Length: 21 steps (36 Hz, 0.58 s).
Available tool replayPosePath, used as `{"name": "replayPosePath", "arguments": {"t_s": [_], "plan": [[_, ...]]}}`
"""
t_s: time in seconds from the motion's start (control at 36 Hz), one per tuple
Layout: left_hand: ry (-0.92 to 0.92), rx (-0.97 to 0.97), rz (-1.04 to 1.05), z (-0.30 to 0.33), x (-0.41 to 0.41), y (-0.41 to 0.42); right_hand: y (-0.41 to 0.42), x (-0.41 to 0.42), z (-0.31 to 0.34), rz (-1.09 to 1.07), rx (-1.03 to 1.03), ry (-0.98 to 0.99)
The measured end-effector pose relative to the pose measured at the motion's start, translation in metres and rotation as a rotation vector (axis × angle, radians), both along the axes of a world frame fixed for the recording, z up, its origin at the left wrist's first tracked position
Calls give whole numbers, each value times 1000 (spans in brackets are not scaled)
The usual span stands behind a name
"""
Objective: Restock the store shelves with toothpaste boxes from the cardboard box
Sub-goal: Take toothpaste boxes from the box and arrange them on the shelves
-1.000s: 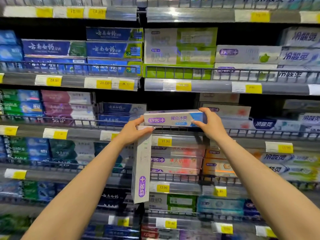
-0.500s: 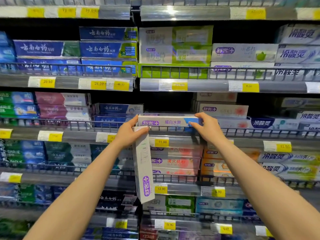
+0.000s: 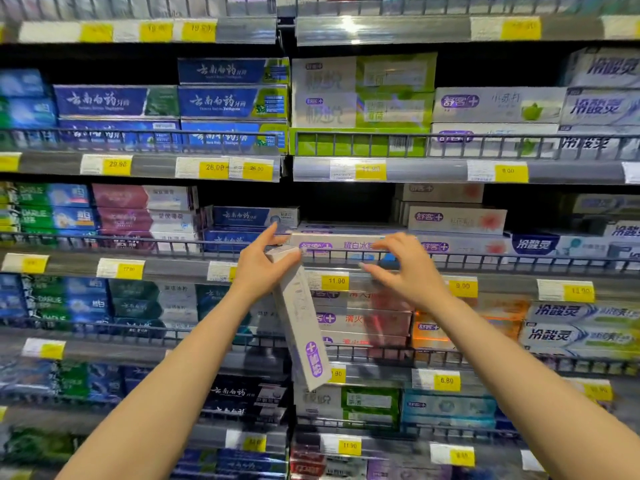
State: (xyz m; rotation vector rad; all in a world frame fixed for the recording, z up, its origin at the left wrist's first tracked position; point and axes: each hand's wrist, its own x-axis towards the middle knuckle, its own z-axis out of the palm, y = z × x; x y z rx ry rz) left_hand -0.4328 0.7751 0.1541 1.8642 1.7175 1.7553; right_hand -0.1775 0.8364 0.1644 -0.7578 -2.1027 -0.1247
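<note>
My left hand grips the top end of a white toothpaste box with a purple logo, which hangs tilted down in front of the shelves. A second white and blue toothpaste box lies flat on the middle shelf behind the wire rail. My right hand hovers just in front of that box's right end, fingers curled loosely and spread, holding nothing. The cardboard box is out of view.
Rows of toothpaste boxes fill the shelves on all sides, with yellow price tags along the shelf edges. A dark gap opens above the placed box. A stack of white boxes stands right of the gap.
The white and blue box has gone down behind the wire rail onto the shelf. My right hand has let go of it and drawn back. The left-hand box has swung a bit further to the right.
</note>
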Motion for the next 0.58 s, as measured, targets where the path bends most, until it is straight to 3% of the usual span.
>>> {"name": "replayPosePath", "arguments": {"t_s": [0.19,0.31,0.42,0.58], "plan": [[-44,121,-96,32,22,-11,-26,-42,-19,187,-471,-197],[-79,122,-193,50,40,-12,-28,-47,-19,285,-630,-81],[-226,19,-336,56,46,-9,-30,-40,-15,275,-678,57],[7,-324,-427,6,19,-16,-27,-13,-11,314,-855,399]]}}
